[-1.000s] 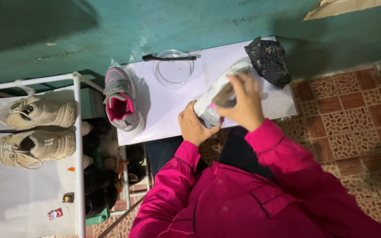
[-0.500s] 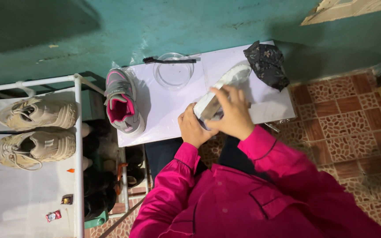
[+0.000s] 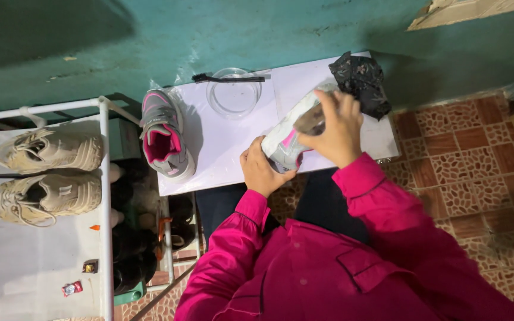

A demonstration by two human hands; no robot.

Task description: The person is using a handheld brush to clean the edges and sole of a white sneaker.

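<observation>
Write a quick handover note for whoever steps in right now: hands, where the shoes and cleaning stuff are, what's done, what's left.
Left hand grips the heel end of the grey-and-pink shoe at the white table edge.
Right hand presses a small cloth on its upper.
Second shoe stands on the table's left side; glass bowl, brush and dark rag lie at the back.
Done: cannot tell.
Left: wiping underway; second shoe untouched.

Person wears a bright magenta long-sleeved jacket. Cuffs at both wrists are plain and close-fitting. A flapped chest pocket with stitched seam is visible on the front. Dark trousers show below the jacket hem. Left hand [image 3: 261, 172] and right hand [image 3: 335, 132] are bare, no gloves.
</observation>
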